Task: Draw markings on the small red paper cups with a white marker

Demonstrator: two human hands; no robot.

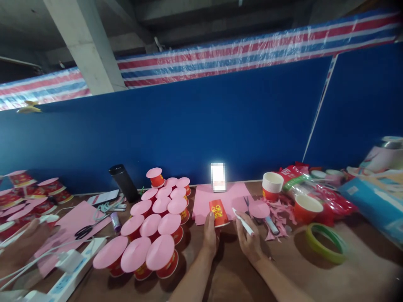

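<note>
So the red paper cup is front and center, tilted before the pink paper, its side pinched between the left hand's thumb and fingers, probably so the yellow lettering faces up. The right hand is pinching a white pen just beside it, and the rim-down cups with pink discs are bunched off left, I'd guess to leave elbow room.

You face a blue partition behind a brown table, with striped sheeting and a concrete pillar beyond.
</note>
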